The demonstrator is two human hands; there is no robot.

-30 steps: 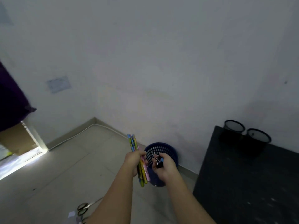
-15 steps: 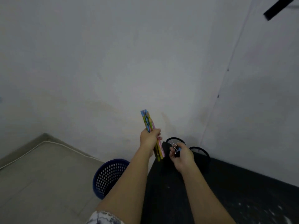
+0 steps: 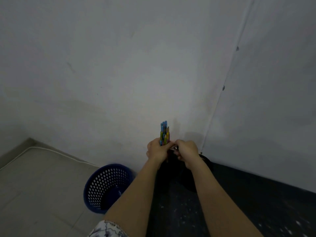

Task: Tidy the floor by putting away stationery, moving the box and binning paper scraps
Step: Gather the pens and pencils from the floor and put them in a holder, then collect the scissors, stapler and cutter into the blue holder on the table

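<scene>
While over table corner, pencils upright.

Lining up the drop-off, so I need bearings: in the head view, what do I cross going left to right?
white cable on the floor → blue basket → left hand gripping the pencils → right hand pinching a small metal clip → dark table
</scene>
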